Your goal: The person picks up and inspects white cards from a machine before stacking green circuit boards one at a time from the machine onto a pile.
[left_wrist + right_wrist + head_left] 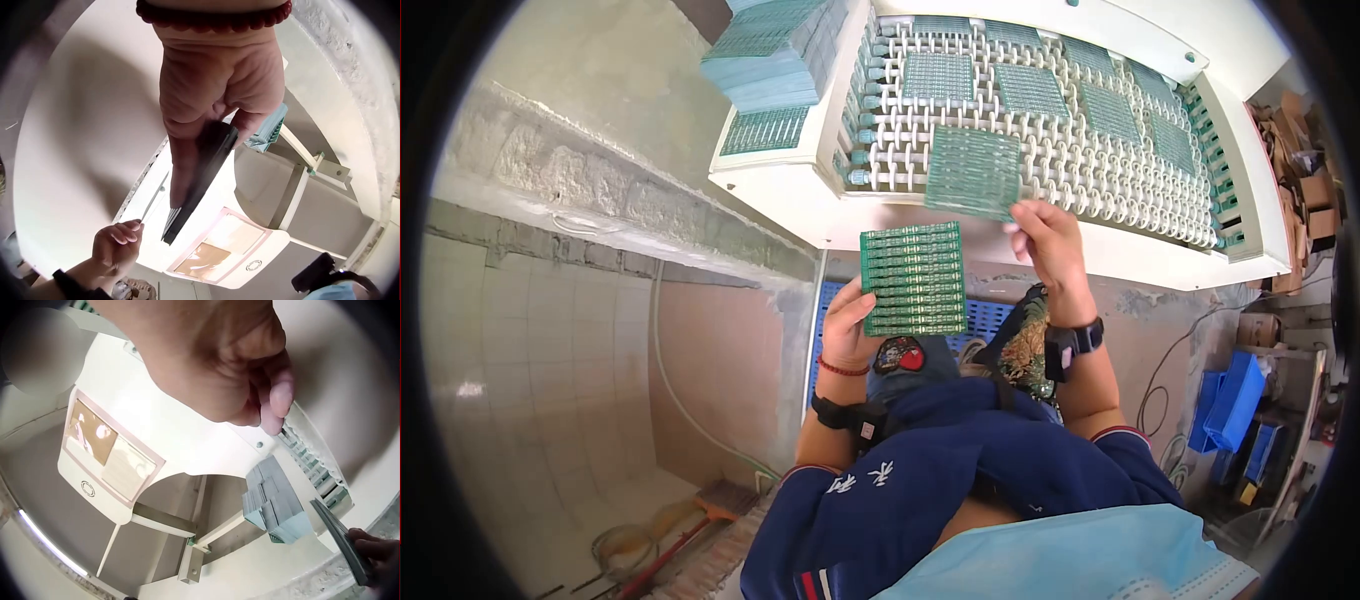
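Observation:
My left hand grips a small stack of green circuit board panels by its left edge, in front of the machine. Edge-on in the left wrist view, the stack shows several layers between thumb and fingers. With thumb and fingertips, my right hand pinches the near right corner of a single green circuit board panel. That panel overlaps the near rows of the white roller conveyor in the head view.
More panels lie spaced out on the rollers. A tall stack of boards stands on the machine's left ledge, beside a further panel. The machine's white front rim runs between me and the rollers. Blue bins stand at right.

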Demonstrator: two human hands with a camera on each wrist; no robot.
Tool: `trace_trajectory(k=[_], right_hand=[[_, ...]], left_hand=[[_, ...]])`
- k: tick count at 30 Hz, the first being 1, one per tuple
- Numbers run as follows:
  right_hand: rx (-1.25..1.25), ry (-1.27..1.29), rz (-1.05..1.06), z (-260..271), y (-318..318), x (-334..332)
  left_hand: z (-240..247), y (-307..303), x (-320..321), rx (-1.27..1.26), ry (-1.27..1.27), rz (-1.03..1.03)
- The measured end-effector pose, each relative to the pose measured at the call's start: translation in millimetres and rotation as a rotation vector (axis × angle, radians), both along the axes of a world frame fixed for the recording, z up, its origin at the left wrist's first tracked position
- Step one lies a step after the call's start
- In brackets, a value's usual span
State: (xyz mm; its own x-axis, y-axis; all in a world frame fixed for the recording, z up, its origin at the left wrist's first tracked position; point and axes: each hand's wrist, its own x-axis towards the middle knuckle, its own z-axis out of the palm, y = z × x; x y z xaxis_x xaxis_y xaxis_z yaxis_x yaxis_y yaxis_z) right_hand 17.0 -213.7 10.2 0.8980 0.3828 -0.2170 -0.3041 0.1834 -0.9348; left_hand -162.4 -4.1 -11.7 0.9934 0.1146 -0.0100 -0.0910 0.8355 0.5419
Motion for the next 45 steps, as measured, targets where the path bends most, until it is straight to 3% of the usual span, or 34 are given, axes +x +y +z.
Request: trace_trajectory(k=[5, 8, 14, 20, 22, 26, 31, 40, 43, 45], right_hand=[[-0.004, -0.014, 0.103, 0, 40, 14], [-0.147, -0.095, 0.064, 3, 33, 5], [-0.165, -0.112, 0.380, 2, 7, -39], [-0.208, -0.215, -0.042, 21, -19, -1], [-0.386, -0.278, -0.124, 30, -35, 33], [-0.779, -0.497, -0.088, 10, -60, 92], [-0.725, -0.404, -0.214, 40, -106, 107], [-1.010, -0.449, -0.435, 43, -257, 159], [-1.279, -0.737, -0.435, 31, -293, 170], [-1.249, -0.746, -0.472, 29, -293, 160]], left_hand=[[10, -4, -3, 0.038, 0.028, 0.046], [8, -3, -3, 0.085, 0.058, 0.060], [1, -12, 22, 0.174, 0.081, 0.032], [-2, -18, 33, 0.161, 0.081, 0.030], [-2, -17, 31, 0.162, 0.105, 0.039], [-1, -16, 21, 0.108, 0.153, 0.063], [-3, -11, 11, 0.087, 0.157, 0.074], [9, -12, 13, -0.025, 0.043, -0.043], [9, -16, 15, -0.040, 0.012, -0.113], [11, -23, 19, -0.015, 0.026, -0.089]])
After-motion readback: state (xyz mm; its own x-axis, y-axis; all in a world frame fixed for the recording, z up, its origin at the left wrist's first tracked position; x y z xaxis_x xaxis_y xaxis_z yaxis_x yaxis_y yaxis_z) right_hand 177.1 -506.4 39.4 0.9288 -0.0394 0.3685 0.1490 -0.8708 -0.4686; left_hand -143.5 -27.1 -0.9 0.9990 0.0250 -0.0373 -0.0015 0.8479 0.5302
